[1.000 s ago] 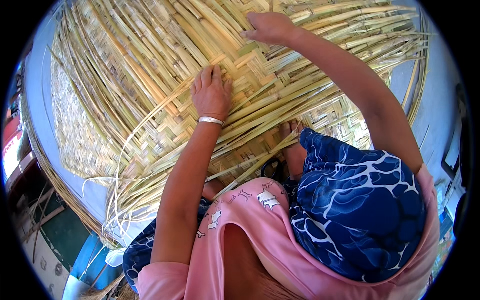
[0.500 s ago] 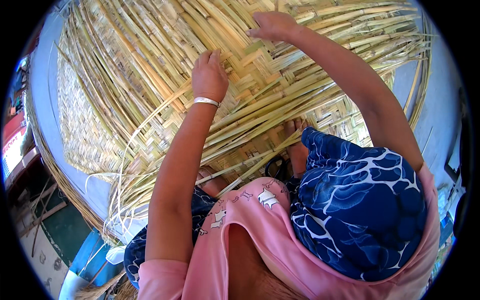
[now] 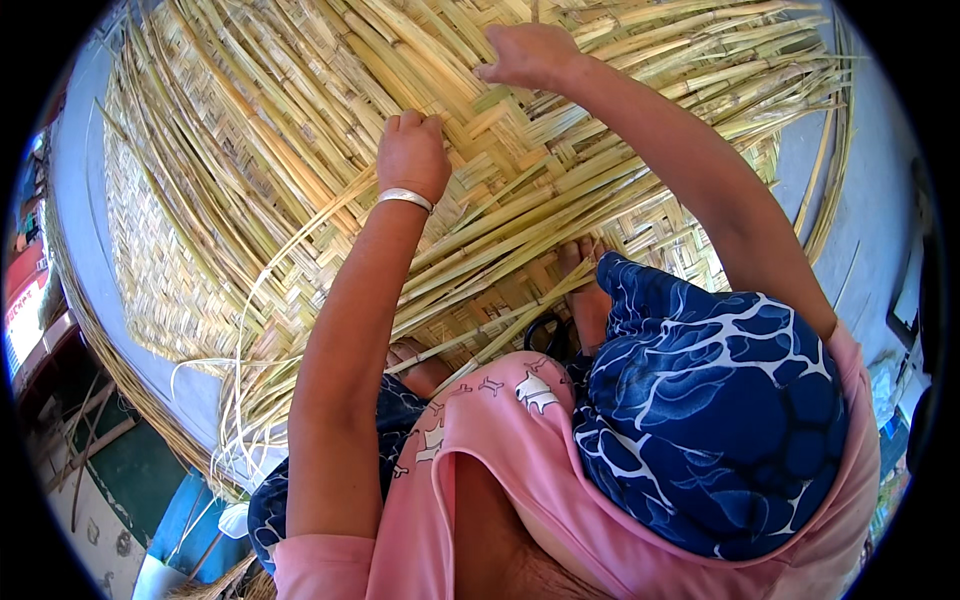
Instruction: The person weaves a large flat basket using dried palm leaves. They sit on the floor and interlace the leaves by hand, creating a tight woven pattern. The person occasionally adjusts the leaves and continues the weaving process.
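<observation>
Spread in front of me is a partly woven mat of flat yellow-green reed strips, with long loose strips fanning out across it. My left hand, with a pale bracelet at the wrist, is closed over the weave near the middle. A thin reed strip runs from under it down to the left. Farther off to the right, my right hand is closed in a pinch on a reed strip at the weaving edge. Its fingertips are partly hidden. A bundle of strips crosses between my arms.
My bare feet rest on the near part of the mat. Dark-handled scissors lie between them. More long reeds curve along the left edge of the grey-blue floor. Blue patterned cloth covers my raised knee.
My left hand's fingers have curled in from a more stretched position. My right hand has shifted slightly left. The whole view has moved a little.
</observation>
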The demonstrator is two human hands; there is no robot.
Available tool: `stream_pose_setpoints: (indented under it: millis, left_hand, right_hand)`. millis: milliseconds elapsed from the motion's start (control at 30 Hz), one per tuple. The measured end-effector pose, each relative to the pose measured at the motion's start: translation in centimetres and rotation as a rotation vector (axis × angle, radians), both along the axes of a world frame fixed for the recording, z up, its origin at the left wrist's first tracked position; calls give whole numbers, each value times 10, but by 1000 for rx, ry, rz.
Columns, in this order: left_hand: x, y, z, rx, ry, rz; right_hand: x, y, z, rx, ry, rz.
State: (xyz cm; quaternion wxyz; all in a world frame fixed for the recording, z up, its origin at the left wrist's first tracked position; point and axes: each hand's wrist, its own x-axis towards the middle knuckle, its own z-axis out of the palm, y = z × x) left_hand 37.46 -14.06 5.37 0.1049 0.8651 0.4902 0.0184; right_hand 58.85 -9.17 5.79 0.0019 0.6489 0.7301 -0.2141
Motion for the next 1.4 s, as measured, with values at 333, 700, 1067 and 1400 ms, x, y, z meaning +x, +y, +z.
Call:
stream_pose_setpoints:
  millis: [333,700,1067,1400]
  left_hand:
    - [-40,-26,16,-47,-30,-256]
    - [-214,-15,102,-358,456,33]
    - [-241,-6,57,-394,162,111]
    - [-265,-23,81,-1024,-504,429]
  right_hand:
    - [-12,-25,-14,595,-121,139]
    - [-17,-46,28,178,-256,843]
    - [-150,20,69,-212,93,854]
    - [-213,22,22,-454,112,870]
